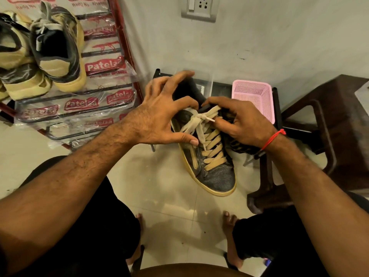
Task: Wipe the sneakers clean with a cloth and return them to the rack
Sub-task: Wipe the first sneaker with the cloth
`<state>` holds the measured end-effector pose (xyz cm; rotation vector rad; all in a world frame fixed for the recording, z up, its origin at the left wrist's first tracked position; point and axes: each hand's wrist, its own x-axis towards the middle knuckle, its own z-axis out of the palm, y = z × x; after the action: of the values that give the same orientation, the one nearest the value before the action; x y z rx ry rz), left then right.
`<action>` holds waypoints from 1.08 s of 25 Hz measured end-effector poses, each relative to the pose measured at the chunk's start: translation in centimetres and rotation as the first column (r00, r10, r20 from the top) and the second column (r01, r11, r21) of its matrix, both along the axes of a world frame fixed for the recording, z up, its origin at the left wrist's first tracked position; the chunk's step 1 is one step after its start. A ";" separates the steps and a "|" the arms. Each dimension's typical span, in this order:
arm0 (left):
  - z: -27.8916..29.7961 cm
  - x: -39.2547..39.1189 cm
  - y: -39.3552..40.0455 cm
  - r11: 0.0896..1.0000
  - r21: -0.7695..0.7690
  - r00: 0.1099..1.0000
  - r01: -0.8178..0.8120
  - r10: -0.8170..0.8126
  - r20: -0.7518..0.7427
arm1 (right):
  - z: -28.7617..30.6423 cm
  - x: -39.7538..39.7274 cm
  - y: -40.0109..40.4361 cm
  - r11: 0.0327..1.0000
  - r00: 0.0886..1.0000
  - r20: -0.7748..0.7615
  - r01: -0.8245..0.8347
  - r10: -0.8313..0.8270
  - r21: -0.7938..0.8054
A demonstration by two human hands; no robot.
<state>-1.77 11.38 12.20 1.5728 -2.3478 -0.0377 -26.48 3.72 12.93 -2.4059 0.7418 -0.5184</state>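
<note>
We count three sneakers: two on the rack (127, 56) in the upper left of the frame, and one dark sneaker (213, 170) at the centre, toe towards the bottom. Our left hand (159, 118) has its fingers spread wide and curved over the sneaker's collar, thumb tip resting by the laces (211, 144). Our right hand (243, 120) curls its fingers onto the tongue beside the knot; whether it pinches a lace, we cannot tell. One pink basket (257, 96) sits right of centre; we see nothing in it.
</note>
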 end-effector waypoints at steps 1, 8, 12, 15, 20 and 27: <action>0.3 -0.2 0.0 0.999 -0.035 0.999 0.014 -0.013 0.043 | 0.0 -0.2 -0.1 0.999 0.999 -0.016 -0.041 0.041 0.023; 0.7 -0.6 0.4 0.925 0.379 0.958 0.040 -0.144 0.250 | -0.5 -0.5 0.0 0.984 0.980 -0.115 -0.153 0.163 0.091; 0.1 -0.9 0.3 0.923 0.367 0.959 0.114 -0.200 0.203 | -0.4 -0.4 0.2 0.983 0.971 -0.160 -0.170 0.180 0.072; -0.4 0.0 0.2 0.963 0.255 0.983 0.086 -0.124 0.135 | 0.6 -0.5 -0.1 0.997 0.994 -0.097 -0.048 0.054 0.057; 0.2 1.8 -0.2 0.936 0.304 0.984 -0.178 0.173 0.043 | 2.4 -2.4 -1.8 0.907 0.915 0.167 0.393 -0.368 -0.153; 0.1 1.2 -0.6 0.927 0.199 0.945 -0.317 0.290 0.153 | 4.0 -1.9 -0.5 0.890 0.902 0.156 0.426 -0.402 -0.166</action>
<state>-0.59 10.78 12.29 2.0886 -2.2196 -0.1418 -28.37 3.22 16.98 -2.3672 1.2130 -0.9373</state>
